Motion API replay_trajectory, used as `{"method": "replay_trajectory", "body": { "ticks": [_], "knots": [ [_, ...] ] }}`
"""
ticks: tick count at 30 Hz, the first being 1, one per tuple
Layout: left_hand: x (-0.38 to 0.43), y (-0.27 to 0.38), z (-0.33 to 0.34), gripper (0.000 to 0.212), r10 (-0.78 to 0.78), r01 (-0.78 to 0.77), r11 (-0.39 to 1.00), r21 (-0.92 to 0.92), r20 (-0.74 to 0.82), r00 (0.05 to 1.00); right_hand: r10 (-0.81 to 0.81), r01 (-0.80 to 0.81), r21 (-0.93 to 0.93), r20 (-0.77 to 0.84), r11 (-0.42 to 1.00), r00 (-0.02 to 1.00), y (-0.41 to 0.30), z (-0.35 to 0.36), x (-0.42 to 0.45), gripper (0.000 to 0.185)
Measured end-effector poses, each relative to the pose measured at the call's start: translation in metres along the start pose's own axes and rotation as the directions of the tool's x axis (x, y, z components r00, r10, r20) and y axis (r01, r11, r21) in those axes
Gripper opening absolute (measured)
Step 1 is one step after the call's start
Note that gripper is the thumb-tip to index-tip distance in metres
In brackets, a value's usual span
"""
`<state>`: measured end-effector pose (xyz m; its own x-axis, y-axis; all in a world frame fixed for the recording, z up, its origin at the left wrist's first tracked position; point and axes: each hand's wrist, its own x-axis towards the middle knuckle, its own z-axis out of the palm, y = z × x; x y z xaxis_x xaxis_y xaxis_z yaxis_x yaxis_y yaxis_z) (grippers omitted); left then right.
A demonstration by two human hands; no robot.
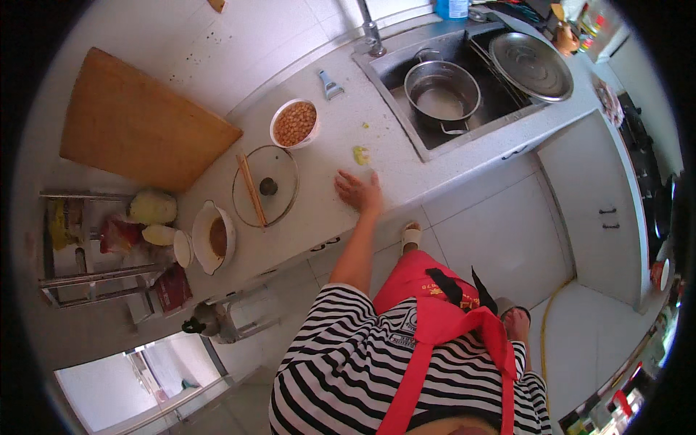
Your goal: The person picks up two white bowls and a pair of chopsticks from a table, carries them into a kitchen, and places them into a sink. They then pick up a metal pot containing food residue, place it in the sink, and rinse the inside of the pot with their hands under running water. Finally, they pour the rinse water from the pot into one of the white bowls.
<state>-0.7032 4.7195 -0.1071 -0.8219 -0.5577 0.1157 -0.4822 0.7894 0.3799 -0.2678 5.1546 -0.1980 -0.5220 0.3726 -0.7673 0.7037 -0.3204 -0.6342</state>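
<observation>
My left hand (357,190) is over the white countertop (397,185) near its front edge, fingers spread, nothing visible in it. Just beyond the fingertips lies a yellow-green peel scrap (361,155), with a smaller bit farther back. A light blue peeler (329,86) lies towards the wall. Left of the hand, wooden chopsticks (252,190) rest across a glass pot lid (280,198). Behind the lid stands a white tub (273,132) full of brown nuts or beans. What seems to be my right hand (516,322) hangs low beside the red apron (424,272), partly hidden, its fingers unclear.
The sink (391,98) on the right holds a steel pot (443,89); a metal lid (532,67) lies across its far side. A wooden cutting board (138,125) leans at the left wall. Near a metal rack (103,280) stands a white dish (232,239) with brown contents.
</observation>
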Motion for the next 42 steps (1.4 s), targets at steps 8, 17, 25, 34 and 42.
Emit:
{"method": "replay_trajectory", "body": {
  "ticks": [8, 17, 25, 34, 42],
  "knots": [
    [0.08, 0.068, 0.04, 0.081, 0.227, -0.23, 0.969, -0.091, -0.034, 0.973, 0.001, 0.014, -0.173, 0.085, 0.985, 0.996, -0.132, 0.115, 0.028, 0.024],
    [0.094, 0.039, 0.025, 0.046, 0.683, -0.65, 0.713, -0.264, 0.05, 0.729, -0.002, 0.02, -0.31, 0.058, 0.95, 0.998, -0.143, 0.168, 0.022, 0.023],
    [0.06, 0.004, -0.014, 0.026, 0.818, -0.786, 0.557, -0.27, 0.016, 0.575, 0.02, 0.031, -0.407, 0.121, 0.913, 0.992, -0.157, 0.212, 0.04, 0.023],
    [0.077, 0.002, -0.018, 0.022, 0.88, -0.821, 0.451, -0.349, 0.023, 0.474, -0.126, 0.261, -0.451, 0.308, 0.854, 0.943, -0.251, 0.295, 0.03, 0.024],
    [0.01, 0.077, -0.078, 0.015, 0.747, -0.324, 0.373, -0.87, 0.074, 0.66, 0.062, -0.319, 0.274, 0.664, 0.908, 0.746, -0.343, 0.42, -0.024, 0.037]
  ]
}}
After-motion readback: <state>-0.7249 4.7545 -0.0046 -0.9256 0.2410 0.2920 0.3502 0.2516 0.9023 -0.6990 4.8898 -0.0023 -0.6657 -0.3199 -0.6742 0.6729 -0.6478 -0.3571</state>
